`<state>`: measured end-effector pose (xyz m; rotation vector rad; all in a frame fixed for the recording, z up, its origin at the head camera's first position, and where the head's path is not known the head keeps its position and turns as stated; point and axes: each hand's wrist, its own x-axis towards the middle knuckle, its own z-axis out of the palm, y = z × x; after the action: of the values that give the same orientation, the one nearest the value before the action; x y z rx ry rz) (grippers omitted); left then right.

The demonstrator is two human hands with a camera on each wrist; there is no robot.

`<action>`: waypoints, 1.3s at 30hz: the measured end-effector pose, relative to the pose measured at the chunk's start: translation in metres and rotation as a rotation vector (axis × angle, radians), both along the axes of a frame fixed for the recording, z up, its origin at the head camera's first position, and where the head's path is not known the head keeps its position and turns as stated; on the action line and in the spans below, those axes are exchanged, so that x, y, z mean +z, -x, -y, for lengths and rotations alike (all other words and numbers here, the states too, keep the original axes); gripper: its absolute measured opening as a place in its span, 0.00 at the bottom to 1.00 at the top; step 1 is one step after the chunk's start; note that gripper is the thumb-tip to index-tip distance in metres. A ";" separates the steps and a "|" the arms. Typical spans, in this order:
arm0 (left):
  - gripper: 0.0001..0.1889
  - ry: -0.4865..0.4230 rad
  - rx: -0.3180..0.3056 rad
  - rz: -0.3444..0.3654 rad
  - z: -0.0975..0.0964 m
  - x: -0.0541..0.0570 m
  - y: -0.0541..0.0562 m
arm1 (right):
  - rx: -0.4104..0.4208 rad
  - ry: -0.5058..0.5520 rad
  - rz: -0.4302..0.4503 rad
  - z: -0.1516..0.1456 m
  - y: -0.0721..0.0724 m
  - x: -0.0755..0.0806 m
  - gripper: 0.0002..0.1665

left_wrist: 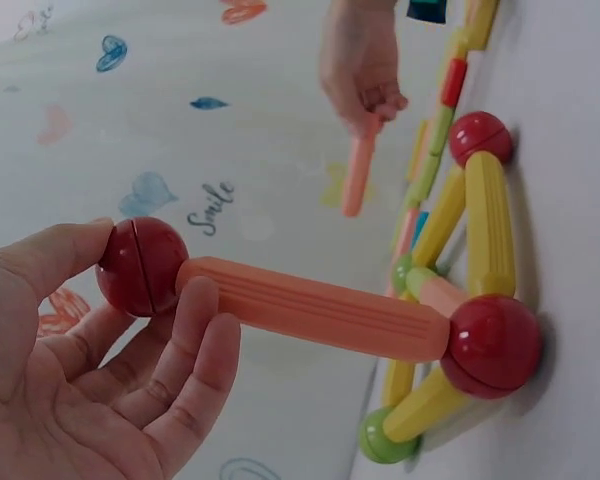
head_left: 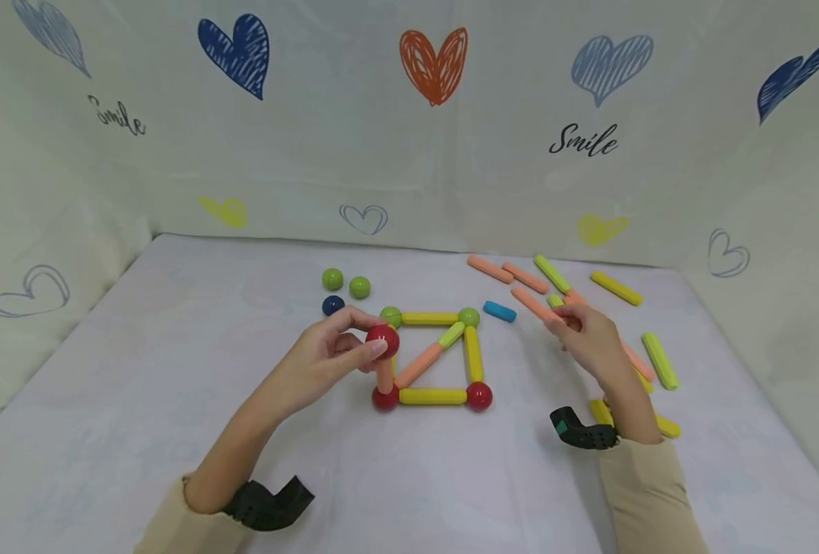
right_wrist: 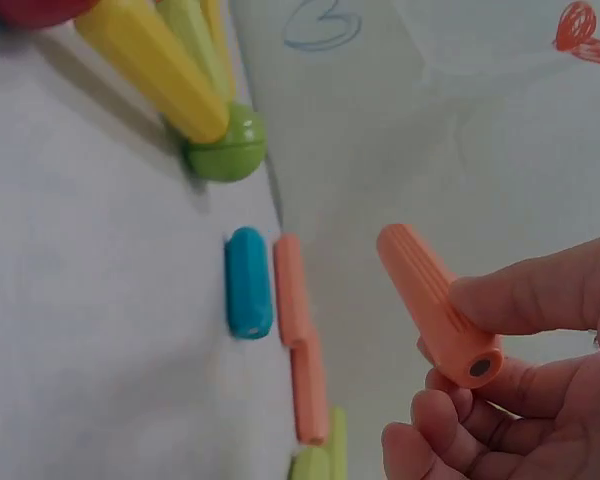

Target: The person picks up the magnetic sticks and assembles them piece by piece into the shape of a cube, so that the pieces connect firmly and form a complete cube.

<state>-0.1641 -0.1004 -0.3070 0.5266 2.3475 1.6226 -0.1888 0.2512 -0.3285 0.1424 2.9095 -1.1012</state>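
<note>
Thumb and fingers of my left hand (head_left: 322,362) pinch a red ball (head_left: 382,341) on top of an upright orange rod (left_wrist: 315,310). That rod's lower end meets another red ball (left_wrist: 493,345) at the near left corner of a flat square frame. Yellow rods (head_left: 433,396) form its sides, with green balls (head_left: 469,317) at the far corners and a red ball (head_left: 479,395) at the near right. An orange and light green diagonal (head_left: 419,365) crosses it. Over the right side, my right hand (head_left: 592,338) pinches a loose orange rod (right_wrist: 440,305), its dark end tip visible.
Two green balls (head_left: 360,287) and a dark blue ball (head_left: 333,305) lie behind the left hand. A short blue rod (head_left: 500,311) is right of the frame. Several orange, yellow and green rods (head_left: 660,360) are scattered at right, some beneath the right arm. A printed cloth (head_left: 506,169) hangs behind.
</note>
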 end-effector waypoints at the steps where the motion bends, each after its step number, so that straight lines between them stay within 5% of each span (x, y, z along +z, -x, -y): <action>1: 0.16 0.000 0.001 0.000 0.000 0.000 0.000 | 0.019 0.004 -0.022 0.002 -0.002 0.004 0.30; 17: 0.17 -0.004 -0.008 -0.002 0.001 0.000 0.000 | 0.356 0.299 -0.262 0.044 -0.034 0.038 0.11; 25: 0.18 -0.001 -0.018 -0.024 0.000 -0.003 0.000 | 0.481 0.296 -0.330 0.060 -0.039 0.036 0.09; 39: 0.18 -0.006 -0.034 -0.035 -0.003 -0.002 -0.003 | 0.527 0.276 -0.309 0.081 -0.042 0.030 0.08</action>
<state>-0.1611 -0.0975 -0.3091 0.5975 2.3466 1.6191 -0.1468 0.1702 -0.2990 -0.8138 2.7184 -1.4870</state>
